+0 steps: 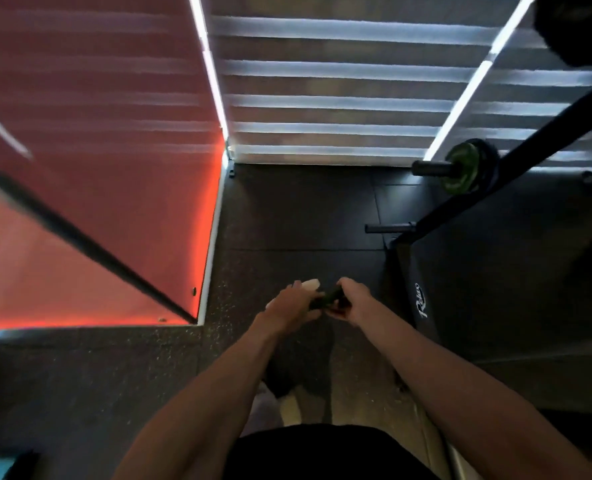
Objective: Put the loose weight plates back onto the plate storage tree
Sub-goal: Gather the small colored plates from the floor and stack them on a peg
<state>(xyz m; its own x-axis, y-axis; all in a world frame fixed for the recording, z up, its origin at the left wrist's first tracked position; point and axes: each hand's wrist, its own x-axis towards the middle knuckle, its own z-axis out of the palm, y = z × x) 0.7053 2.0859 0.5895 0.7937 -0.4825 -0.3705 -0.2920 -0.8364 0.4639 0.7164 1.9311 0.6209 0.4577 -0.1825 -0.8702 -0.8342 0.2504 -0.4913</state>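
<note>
both hands, left hand and right hand, close around a small dark weight plate above the rubber floor

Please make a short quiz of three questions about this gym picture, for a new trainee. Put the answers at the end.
1. True or false: both hands hold the same dark object low over the floor.
2. Where is the green plate? A) flat on the floor B) on a peg of the black rack C) against the red wall
3. Fill in: the peg lower on the rack carries ___ plates.

Key:
1. True: the left hand and right hand grip one dark object; it is too blurred to name.
2. B
3. no
</note>
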